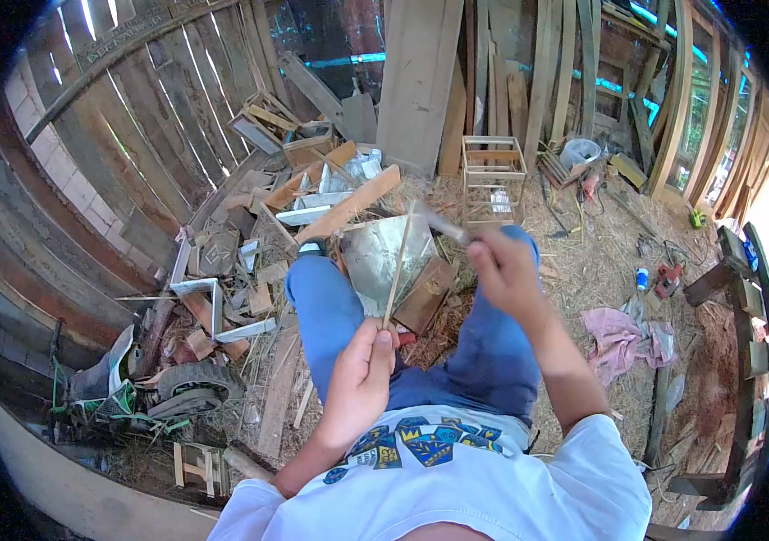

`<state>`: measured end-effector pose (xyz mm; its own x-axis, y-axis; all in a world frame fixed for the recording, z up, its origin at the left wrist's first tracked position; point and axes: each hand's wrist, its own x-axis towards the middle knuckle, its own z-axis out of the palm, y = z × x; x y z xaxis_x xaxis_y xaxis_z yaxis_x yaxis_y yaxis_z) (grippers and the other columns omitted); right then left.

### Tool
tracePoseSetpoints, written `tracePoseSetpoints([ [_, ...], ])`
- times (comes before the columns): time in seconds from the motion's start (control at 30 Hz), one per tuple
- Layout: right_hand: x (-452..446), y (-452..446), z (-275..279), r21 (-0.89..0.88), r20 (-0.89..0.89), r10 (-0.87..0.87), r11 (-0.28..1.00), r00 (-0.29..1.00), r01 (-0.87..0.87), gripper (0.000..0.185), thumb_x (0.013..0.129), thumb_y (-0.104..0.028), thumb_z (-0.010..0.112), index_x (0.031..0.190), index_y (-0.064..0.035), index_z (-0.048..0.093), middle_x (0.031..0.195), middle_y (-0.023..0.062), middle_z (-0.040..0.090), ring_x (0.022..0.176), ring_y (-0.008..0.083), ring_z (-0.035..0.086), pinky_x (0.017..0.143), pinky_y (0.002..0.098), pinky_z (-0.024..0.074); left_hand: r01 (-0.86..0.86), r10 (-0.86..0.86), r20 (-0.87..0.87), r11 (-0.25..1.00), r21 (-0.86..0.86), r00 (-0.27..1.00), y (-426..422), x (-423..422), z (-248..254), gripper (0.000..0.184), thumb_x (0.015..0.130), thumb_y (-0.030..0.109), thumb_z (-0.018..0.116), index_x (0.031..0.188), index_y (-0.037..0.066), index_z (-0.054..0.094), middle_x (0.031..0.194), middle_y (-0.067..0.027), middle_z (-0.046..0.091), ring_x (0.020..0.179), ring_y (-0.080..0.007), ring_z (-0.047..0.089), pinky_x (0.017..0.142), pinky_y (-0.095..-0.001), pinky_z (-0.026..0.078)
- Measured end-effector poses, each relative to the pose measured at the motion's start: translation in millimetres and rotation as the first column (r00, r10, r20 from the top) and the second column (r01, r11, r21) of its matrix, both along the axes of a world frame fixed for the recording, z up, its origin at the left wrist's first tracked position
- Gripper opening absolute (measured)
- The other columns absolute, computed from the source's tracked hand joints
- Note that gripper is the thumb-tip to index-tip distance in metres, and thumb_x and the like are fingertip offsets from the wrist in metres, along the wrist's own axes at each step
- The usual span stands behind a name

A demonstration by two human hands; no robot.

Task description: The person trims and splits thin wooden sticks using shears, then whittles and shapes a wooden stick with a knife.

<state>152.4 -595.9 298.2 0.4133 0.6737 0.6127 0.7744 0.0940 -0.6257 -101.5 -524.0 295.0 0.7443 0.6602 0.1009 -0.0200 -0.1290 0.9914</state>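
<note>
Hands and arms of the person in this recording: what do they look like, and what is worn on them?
The left hand and right hand wear no gloves, and no watch or bracelet shows. The forearms are uncovered below short white sleeves.

A thin pale stick [399, 266] tilts near a blurred, apparent knife [441, 224].

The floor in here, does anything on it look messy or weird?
Yes, a bit. A pink cloth lies crumpled on the littered floor at the right, as if dropped. At the left, wood scraps sprawl in a jumbled heap, tilted every which way. That looks untidy, though maybe normal for woodwork.
</note>
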Motion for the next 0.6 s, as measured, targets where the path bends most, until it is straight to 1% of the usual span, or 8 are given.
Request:
tracePoseSetpoints([
  [0.03, -11.1, -2.6, -0.8, -0.058, 0.035, 0.097, 0.994, 0.995, -0.095, 0.023, 0.096, -0.027, 0.068, 0.089, -0.0067, 0.061, 0.07, 0.016, 0.059, 0.064, 0.0383, 0.063, 0.054, 0.0436, 0.0457, 0.01, -0.009, 0.027, 1.0, -0.021, 1.0, -0.4, 1.1, -0.5, 0.023, 0.113, 0.022, 0.042, 0.102, 0.006, 0.053, 0.067, 0.0069, 0.038, 0.055, -0.0019, 0.033, 0.048, -0.0217, 0.025],
  [0.07, -22.2, -3.8, 0.7, -0.06, 0.033, 0.093, 0.994, 0.995, -0.091, 0.023, 0.096, -0.027, 0.068, 0.089, -0.0067, 0.061, 0.07, 0.016, 0.059, 0.064, 0.0383, 0.063, 0.054, 0.0436, 0.0457, 0.014, -0.013, 0.026, 1.0, -0.023, 1.0, -2.7, 0.9, 2.5, 0.023, 0.113, 0.022, 0.042, 0.102, 0.006, 0.053, 0.067, 0.0069, 0.038, 0.055, -0.0019, 0.033, 0.048, -0.0217, 0.025],
  [0.13, -36.9, -3.0, 5.8, -0.03, 0.323, 0.282, 0.957, 0.903, -0.288, 0.029, 0.094, -0.029, 0.068, 0.081, -0.0061, 0.055, 0.063, 0.0102, 0.051, 0.054, 0.0333, 0.056, 0.049, 0.0422, 0.0413, 0.14, -0.118, 0.092, 0.948, -0.284, 0.989, -7.1, 1.5, 12.9, 0.023, 0.113, 0.023, 0.041, 0.102, 0.006, 0.052, 0.066, 0.007, 0.038, 0.053, -0.0017, 0.031, 0.046, -0.022, 0.022],
  [0.27, -42.0, -2.4, 7.0, -0.106, 0.397, 0.276, 0.961, 0.875, -0.255, 0.024, 0.092, -0.03, 0.07, 0.082, -0.0107, 0.058, 0.065, 0.009, 0.057, 0.059, 0.0325, 0.062, 0.052, 0.0439, 0.0474, 0.179, -0.152, 0.112, 0.94, -0.291, 0.982, -8.9, 2.2, 12.5, 0.025, 0.113, 0.025, 0.041, 0.102, 0.006, 0.052, 0.064, 0.0074, 0.036, 0.05, -0.002, 0.03, 0.044, -0.0226, 0.021],
  [0.33, -40.7, -0.4, 12.3, -0.079, 0.455, 0.245, 0.969, 0.856, -0.235, 0.027, 0.092, -0.03, 0.07, 0.08, -0.011, 0.056, 0.064, 0.0083, 0.057, 0.057, 0.0317, 0.061, 0.051, 0.0437, 0.0471, 0.121, -0.111, 0.069, 0.98, -0.16, 0.991, -9.3, 3.6, 9.7, 0.026, 0.114, 0.026, 0.04, 0.101, 0.007, 0.051, 0.063, 0.0077, 0.035, 0.05, -0.0022, 0.03, 0.044, -0.0224, 0.022],
  [0.47, -26.2, 5.6, 8.7, -0.009, 0.459, 0.175, 0.981, 0.871, -0.192, 0.025, 0.092, -0.028, 0.069, 0.081, -0.0099, 0.055, 0.063, 0.0102, 0.056, 0.057, 0.0337, 0.061, 0.052, 0.044, 0.0468, 0.105, -0.101, 0.028, 0.968, -0.227, 0.994, -11.3, -2.3, 20.1, 0.024, 0.113, 0.021, 0.04, 0.103, 0.005, 0.055, 0.071, 0.0082, 0.038, 0.058, -0.001, 0.031, 0.052, -0.0212, 0.026],
  [0.53, 2.0, 11.7, 4.3, 0.047, 0.239, -0.144, 0.99, 0.96, 0.137, 0.025, 0.094, -0.026, 0.067, 0.083, -0.0072, 0.055, 0.063, 0.0133, 0.056, 0.059, 0.0367, 0.061, 0.052, 0.044, 0.0458, 0.147, -0.147, 0.028, 0.925, -0.35, 0.989, -14.1, -5.7, 20.0, 0.024, 0.113, 0.021, 0.04, 0.103, 0.005, 0.054, 0.071, 0.0082, 0.038, 0.059, -0.0011, 0.031, 0.052, -0.0215, 0.026],
  [0.6, 33.5, 11.3, 6.8, 0.048, 0.145, -0.192, 0.981, 0.971, 0.187, 0.023, 0.095, -0.024, 0.066, 0.085, -0.0063, 0.055, 0.065, 0.0148, 0.057, 0.06, 0.038, 0.061, 0.053, 0.0442, 0.0454, 0.168, -0.173, 0.015, 0.932, -0.321, 0.985, -18.4, -7.1, 9.7, 0.023, 0.113, 0.02, 0.04, 0.104, 0.005, 0.054, 0.07, 0.0083, 0.038, 0.058, -0.0009, 0.032, 0.052, -0.021, 0.026],
])
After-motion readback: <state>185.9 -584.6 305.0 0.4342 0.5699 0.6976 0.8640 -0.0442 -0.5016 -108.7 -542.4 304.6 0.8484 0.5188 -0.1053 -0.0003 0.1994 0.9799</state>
